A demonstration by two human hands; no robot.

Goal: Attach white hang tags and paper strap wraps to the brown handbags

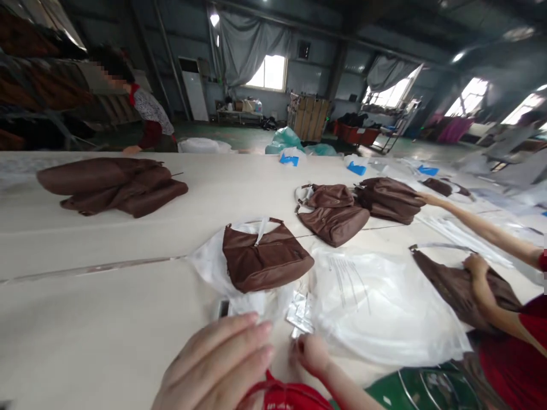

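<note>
My left hand (217,364) is raised close to the camera, its fingers stretched out and holding nothing I can see. Lower and to its right, my right hand (313,354) is closed and slightly blurred. Its fingertips are at the near end of some small silvery packets (300,312); what they grip, if anything, is hidden. Beyond both hands a brown handbag (267,259) lies on clear plastic wrapping (207,259), a whitish strip around its strap. A large translucent plastic bag (384,307) with printed text lies flat to the right of the packets.
The white table (106,319) runs across the view. More brown bags (335,222) lie further back, and a brown pile (115,185) lies at left. At right a co-worker's hand (476,266) rests on another brown bag (448,285). Another person (151,111) stands across the table.
</note>
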